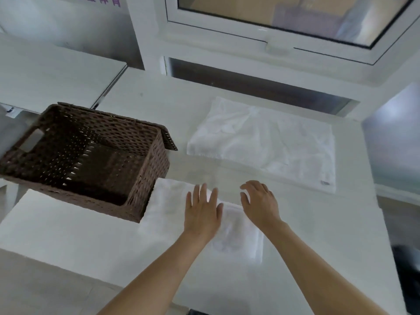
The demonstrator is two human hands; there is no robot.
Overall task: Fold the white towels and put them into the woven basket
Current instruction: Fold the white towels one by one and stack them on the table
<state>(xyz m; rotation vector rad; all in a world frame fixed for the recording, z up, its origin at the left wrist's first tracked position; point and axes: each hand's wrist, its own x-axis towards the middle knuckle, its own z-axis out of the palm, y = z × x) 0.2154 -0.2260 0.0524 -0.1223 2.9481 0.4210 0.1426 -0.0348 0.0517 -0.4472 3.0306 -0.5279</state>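
Folded towel [172, 208]: lies on the white table [318, 235], directly against the near right corner of the basket [145, 176]. Its left edge touches the basket wall. The right part of this towel is thicker, with stacked layers showing at its near right corner.

Left hand [202, 210]: rests palm down on the folded towel, to the right of the basket. Fingers are straight and slightly spread, lying flat on the cloth; nothing is gripped.

Right hand [260, 202]: positioned further right of the basket than the left hand, at the far right edge of the folded towel. Fingers are loosely bent and apart, tips pointing down toward the table. Whether the fingertips touch towel or table cannot be told; the hand holds nothing.

Basket: brown woven, rectangular, standing on the table's left part, tilted in the wide-angle view. A handle slot shows in its left wall. The interior shows only the woven floor.

Second towel [266, 142]: spread out flat and creased on the table, to the right of the basket and beyond both hands, well apart from the folded towel. A small label sits at its near right corner.

Window frame [268, 42]: white, behind the table, beyond the basket and second towel.
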